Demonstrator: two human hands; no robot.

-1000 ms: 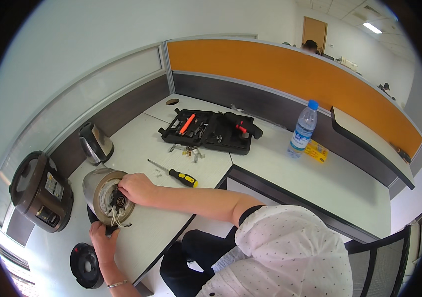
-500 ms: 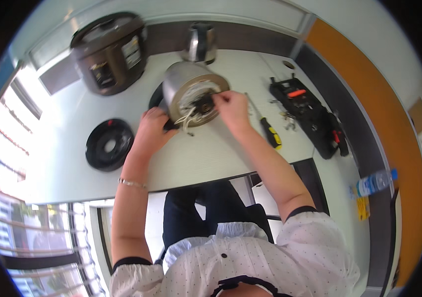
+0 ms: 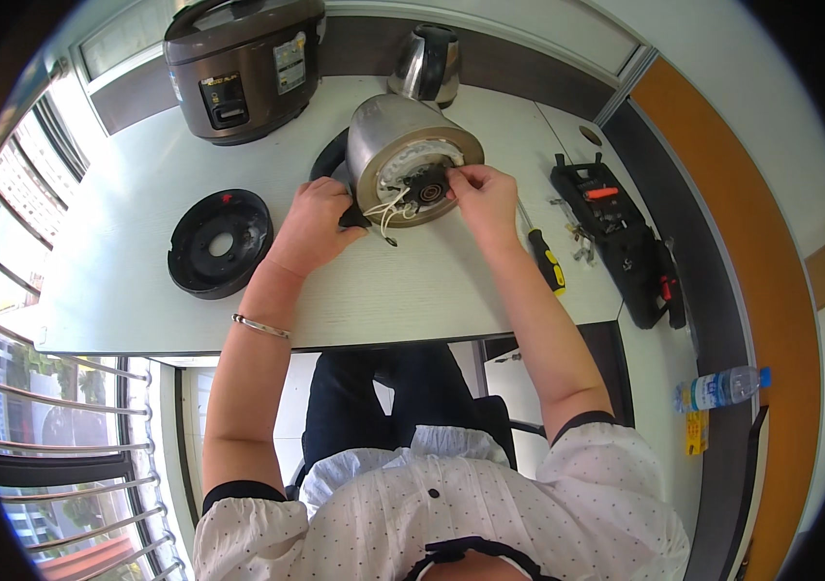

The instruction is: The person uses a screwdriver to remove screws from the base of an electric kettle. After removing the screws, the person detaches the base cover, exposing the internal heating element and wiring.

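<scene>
A steel electric kettle (image 3: pixel 395 131) lies on its side on the white table, its opened underside facing me. In that underside sit a round black connector (image 3: pixel 431 193) and several loose white wires (image 3: pixel 393 206). My left hand (image 3: pixel 308 230) is closed around the end of the kettle's black handle (image 3: pixel 352 216). With thumb and fingers pinched, my right hand (image 3: pixel 486 201) grips the right edge of the connector; its fingertips are partly hidden. Left of my left hand, a round black plastic base cover (image 3: pixel 198 254) rests on the table. A yellow-and-black screwdriver (image 3: pixel 550 264) lies right of my right forearm.
An open black tool case (image 3: pixel 621 247) lies at the right, with small metal bits (image 3: pixel 582 242) beside it. Behind the kettle stand a brown rice cooker (image 3: pixel 248 87) and another steel kettle (image 3: pixel 429 60). A plastic bottle (image 3: pixel 718 389) lies at the lower right.
The whole view has shifted, and the table's things appear higher in the picture. Both hands keep their places on the kettle, left on the handle and right at the connector.
</scene>
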